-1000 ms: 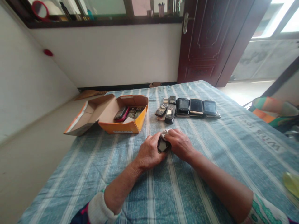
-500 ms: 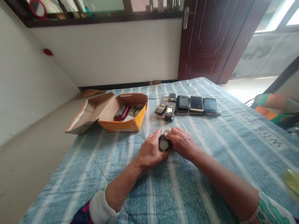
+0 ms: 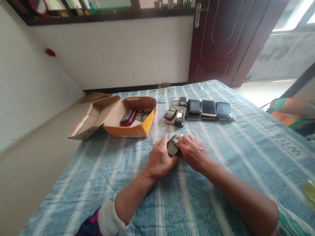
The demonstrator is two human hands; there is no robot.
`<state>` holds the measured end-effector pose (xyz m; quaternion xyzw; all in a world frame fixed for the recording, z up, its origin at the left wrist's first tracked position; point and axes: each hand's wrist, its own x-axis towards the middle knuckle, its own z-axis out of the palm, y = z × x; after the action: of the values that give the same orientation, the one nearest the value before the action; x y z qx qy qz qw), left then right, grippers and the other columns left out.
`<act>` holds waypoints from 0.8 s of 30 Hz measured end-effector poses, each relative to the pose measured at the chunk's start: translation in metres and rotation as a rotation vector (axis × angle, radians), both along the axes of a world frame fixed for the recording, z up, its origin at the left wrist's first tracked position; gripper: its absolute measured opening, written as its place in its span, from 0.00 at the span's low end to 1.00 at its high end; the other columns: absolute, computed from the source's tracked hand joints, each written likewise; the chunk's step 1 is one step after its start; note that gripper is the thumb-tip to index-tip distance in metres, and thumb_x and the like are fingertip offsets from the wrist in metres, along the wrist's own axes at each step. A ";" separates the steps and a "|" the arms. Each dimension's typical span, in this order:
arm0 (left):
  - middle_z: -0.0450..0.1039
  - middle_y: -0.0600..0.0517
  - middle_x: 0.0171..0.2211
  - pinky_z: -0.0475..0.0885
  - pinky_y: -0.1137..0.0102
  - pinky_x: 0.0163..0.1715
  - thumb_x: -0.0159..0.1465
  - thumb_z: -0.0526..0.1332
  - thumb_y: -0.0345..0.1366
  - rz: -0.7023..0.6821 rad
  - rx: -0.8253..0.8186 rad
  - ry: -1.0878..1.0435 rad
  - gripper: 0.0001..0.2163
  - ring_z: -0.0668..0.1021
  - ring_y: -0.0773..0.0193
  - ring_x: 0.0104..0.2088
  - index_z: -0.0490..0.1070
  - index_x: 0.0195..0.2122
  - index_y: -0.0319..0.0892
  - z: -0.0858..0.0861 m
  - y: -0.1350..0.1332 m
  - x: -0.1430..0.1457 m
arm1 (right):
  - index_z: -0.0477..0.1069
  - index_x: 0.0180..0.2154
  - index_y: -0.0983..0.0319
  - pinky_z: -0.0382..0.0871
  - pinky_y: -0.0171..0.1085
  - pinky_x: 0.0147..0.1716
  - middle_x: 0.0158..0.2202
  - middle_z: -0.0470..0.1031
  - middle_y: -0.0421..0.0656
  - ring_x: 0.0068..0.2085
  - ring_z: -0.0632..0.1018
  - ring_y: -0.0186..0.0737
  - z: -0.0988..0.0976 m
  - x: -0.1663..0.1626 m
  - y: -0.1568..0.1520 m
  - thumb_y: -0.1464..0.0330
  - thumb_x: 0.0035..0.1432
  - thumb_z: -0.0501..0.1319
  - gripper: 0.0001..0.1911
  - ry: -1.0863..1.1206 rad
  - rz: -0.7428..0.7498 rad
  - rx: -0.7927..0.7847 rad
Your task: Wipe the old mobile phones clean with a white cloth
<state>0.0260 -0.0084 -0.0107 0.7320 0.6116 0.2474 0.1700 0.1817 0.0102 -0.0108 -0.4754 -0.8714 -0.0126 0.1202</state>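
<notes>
My left hand (image 3: 159, 158) is closed around a small dark mobile phone (image 3: 171, 148) and holds it just above the striped blue cloth (image 3: 221, 157). My right hand (image 3: 194, 151) presses a small white wipe (image 3: 177, 140) against the phone's upper face with pinched fingers. Both hands meet at the middle of the table. Beyond them lies a row of several phones (image 3: 199, 109), keypad models on the left and touchscreen ones on the right.
An open orange cardboard box (image 3: 137, 130) with several phones inside stands at the left, its lid folded out. A dark wooden door (image 3: 216, 39) is behind the table. Colourful fabric (image 3: 290, 113) lies at the right edge, and a yellowish object (image 3: 310, 190) at the near right.
The phone has turned a little in my left hand and the wipe has shifted across it. The camera view has drifted slightly; hands stay in the same place.
</notes>
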 end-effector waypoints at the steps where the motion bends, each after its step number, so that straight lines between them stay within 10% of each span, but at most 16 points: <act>1: 0.73 0.40 0.49 0.69 0.56 0.52 0.50 0.64 0.33 0.016 0.012 -0.002 0.36 0.73 0.48 0.52 0.55 0.60 0.34 -0.001 0.000 0.000 | 0.73 0.37 0.64 0.58 0.39 0.34 0.38 0.71 0.49 0.38 0.70 0.44 -0.001 0.000 0.002 0.75 0.65 0.50 0.13 0.008 -0.003 0.001; 24: 0.74 0.40 0.47 0.71 0.56 0.49 0.51 0.66 0.37 0.010 0.083 0.018 0.35 0.74 0.47 0.51 0.57 0.59 0.35 -0.011 0.000 -0.002 | 0.72 0.30 0.63 0.55 0.38 0.32 0.33 0.72 0.45 0.34 0.67 0.42 -0.009 0.001 -0.009 0.76 0.61 0.58 0.08 0.056 0.102 0.194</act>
<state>0.0236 -0.0080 -0.0218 0.7376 0.6059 0.2668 0.1330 0.1831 0.0016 -0.0201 -0.4166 -0.8856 -0.0775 0.1903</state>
